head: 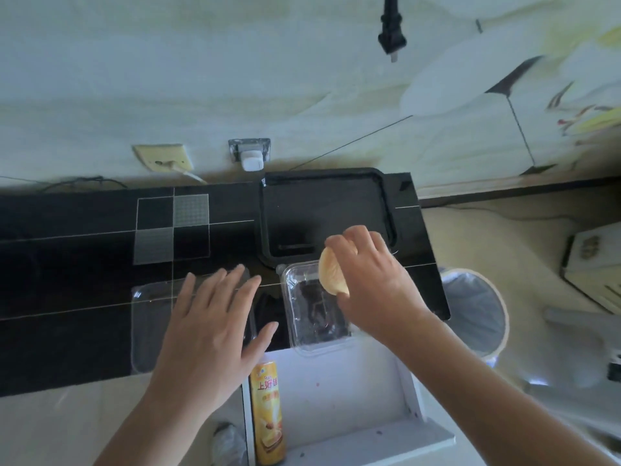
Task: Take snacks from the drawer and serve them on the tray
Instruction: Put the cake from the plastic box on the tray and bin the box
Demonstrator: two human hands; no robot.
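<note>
**Pastry lifted, tray not yet loaded**

Right hand (pixel 366 280) grips a pale round pastry (pixel 331 275) by its edges, fingers curled over the top, thumb underneath. It hangs over the far end of the clear plastic container (pixel 316 311), just short of the black tray (pixel 324 210). Tray sits directly beyond the right hand's fingertips; its near rim is almost under the knuckles.

Left hand (pixel 215 317) lies released, fingers straight and spread, flat on the container's clear lid (pixel 148 324), which folds out to the left. Looks like it's pinning the clamshell down. Good, leave it there.

Judgement on the step:
- Carry the pastry forward only, clear the tray rim, then lower. Short move.
- Light grip; it looks soft and probably crumbles or dents if squeezed.
- Set it flat near a tray corner so later snacks fit.
- Let go only once it's resting on the tray.

Below the left wrist, the yellow chip can (pixel 267 408) lies in the open white drawer (pixel 339 391), untouched. Likely next.
</note>
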